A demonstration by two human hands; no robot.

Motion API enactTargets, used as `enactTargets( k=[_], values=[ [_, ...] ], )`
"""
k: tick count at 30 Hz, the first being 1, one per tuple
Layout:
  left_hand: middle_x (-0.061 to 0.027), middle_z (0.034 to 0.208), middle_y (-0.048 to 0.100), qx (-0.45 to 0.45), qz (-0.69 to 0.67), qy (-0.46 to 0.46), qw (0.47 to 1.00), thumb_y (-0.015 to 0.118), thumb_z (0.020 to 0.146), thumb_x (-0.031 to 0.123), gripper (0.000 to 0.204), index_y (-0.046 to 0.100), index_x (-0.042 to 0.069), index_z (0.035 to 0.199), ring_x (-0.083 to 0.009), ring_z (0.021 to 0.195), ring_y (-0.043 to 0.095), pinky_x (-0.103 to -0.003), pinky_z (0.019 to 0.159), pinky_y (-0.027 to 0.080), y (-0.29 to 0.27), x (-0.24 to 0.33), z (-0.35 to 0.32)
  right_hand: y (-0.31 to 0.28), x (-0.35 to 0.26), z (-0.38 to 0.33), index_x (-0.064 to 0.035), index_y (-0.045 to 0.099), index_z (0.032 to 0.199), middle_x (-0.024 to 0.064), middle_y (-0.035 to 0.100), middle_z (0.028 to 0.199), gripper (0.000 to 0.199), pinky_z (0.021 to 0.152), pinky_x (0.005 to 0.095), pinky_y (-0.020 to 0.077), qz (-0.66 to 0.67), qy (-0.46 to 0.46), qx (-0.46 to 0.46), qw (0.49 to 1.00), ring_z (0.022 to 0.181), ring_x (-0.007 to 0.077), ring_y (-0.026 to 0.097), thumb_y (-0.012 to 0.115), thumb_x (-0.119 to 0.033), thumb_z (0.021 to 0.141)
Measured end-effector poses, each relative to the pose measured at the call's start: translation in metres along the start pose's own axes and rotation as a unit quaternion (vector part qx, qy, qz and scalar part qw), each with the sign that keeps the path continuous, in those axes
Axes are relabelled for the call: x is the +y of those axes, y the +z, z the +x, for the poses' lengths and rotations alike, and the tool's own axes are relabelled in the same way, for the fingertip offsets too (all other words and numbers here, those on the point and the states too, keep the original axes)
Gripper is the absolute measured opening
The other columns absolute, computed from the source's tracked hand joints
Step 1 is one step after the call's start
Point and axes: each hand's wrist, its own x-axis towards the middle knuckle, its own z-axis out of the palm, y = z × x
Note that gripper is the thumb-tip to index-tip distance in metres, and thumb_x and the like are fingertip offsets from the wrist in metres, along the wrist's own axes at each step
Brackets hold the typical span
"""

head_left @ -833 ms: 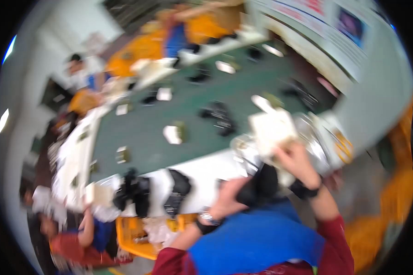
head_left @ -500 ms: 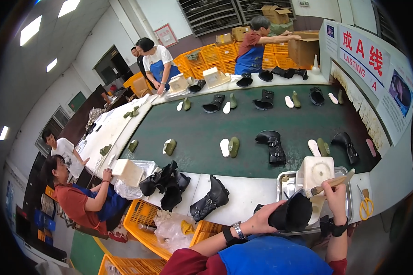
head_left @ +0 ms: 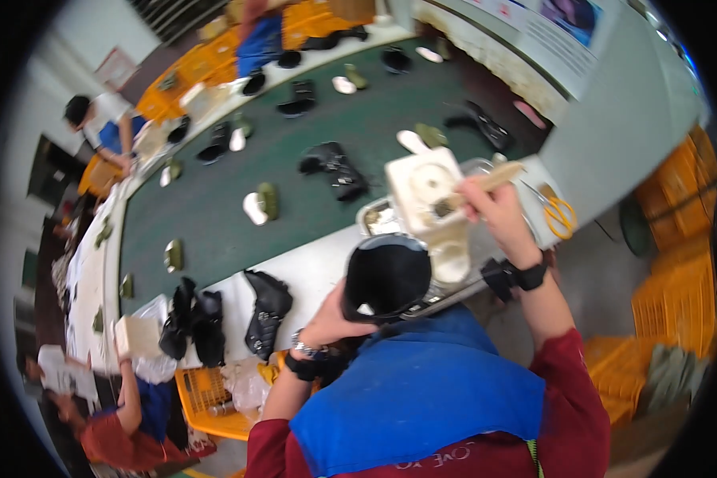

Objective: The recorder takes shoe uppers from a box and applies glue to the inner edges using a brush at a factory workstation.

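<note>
Boot [head_left: 386, 275], likely soft, best held mid-shaft, filled the left grip [head_left: 331, 319], right grip [head_left: 498, 213] pinching a brush [head_left: 503, 175] at two o'clock.

The scene is viewed from the person's head, through the left one of two wide fisheye cameras worn side by side. The lens is aimed downward and ahead, across the blue apron [head_left: 422, 390], the left hand [head_left: 327, 320] and the right hand [head_left: 499, 219], toward the green belt [head_left: 279, 139]. The hands are seen from near above; the belt is shown slanting, with straight edges bent toward the dark rim.
</note>
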Motion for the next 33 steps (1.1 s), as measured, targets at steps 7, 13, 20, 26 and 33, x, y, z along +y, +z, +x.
enactTargets(
  k=[7, 13, 20, 26, 33],
  values=[
    [-0.0106, 0.130, 0.041, -0.097, 0.056, -0.026, 0.993, 0.082, 0.056, 0.010, 0.095, 0.027, -0.002, 0.134, -0.0192, 0.121, 0.038, -0.033, 0.103, 0.028, 0.009, -0.004, 0.013, 0.002, -0.001, -0.009, -0.0023, 0.063, 0.083, -0.0023, 0.057, 0.065, 0.014, 0.049, 0.0195, 0.0375, -0.044, -0.109, -0.114, 0.987, 0.055, 0.0030, 0.048, 0.062, -0.016, 0.082],
    [-0.0113, 0.127, 0.044, -0.061, 0.103, 0.017, 0.993, 0.082, 0.055, 0.008, 0.092, 0.031, -0.002, 0.131, -0.0197, 0.118, 0.042, -0.033, 0.101, 0.032, 0.026, 0.004, 0.010, 0.003, 0.013, -0.017, -0.0006, 0.062, 0.075, 0.0062, 0.055, 0.054, 0.019, 0.047, 0.0274, 0.0385, -0.181, -0.124, -0.083, 0.972, 0.047, 0.0128, 0.049, 0.062, -0.019, 0.080],
    [-0.0123, 0.109, 0.055, 0.066, 0.288, 0.111, 0.949, 0.080, 0.058, 0.010, 0.069, 0.045, 0.001, 0.117, -0.0240, 0.102, 0.053, -0.034, 0.087, 0.042, 0.038, -0.009, 0.012, 0.009, 0.010, -0.009, 0.0028, 0.059, 0.061, 0.0143, 0.051, 0.046, 0.030, 0.046, 0.0338, 0.0410, -0.285, -0.126, -0.061, 0.948, 0.042, 0.0284, 0.052, 0.062, -0.022, 0.077],
    [-0.0134, 0.103, 0.056, 0.127, 0.400, 0.181, 0.889, 0.077, 0.058, 0.010, 0.065, 0.047, 0.001, 0.114, -0.0302, 0.094, 0.054, -0.036, 0.082, 0.043, 0.034, -0.016, 0.019, 0.010, 0.011, -0.007, 0.0062, 0.061, 0.068, 0.0123, 0.055, 0.051, 0.031, 0.047, 0.0313, 0.0415, -0.211, -0.062, -0.012, 0.976, 0.045, 0.0194, 0.053, 0.063, -0.024, 0.077],
    [-0.0129, 0.103, 0.056, 0.160, 0.385, 0.160, 0.895, 0.077, 0.058, 0.010, 0.065, 0.047, 0.001, 0.115, -0.0290, 0.094, 0.055, -0.036, 0.082, 0.043, 0.031, -0.010, 0.016, 0.008, 0.027, -0.018, 0.0074, 0.062, 0.077, 0.0068, 0.057, 0.056, 0.029, 0.048, 0.0275, 0.0408, -0.136, -0.013, -0.021, 0.990, 0.050, 0.0102, 0.051, 0.062, -0.021, 0.079]
  ],
)
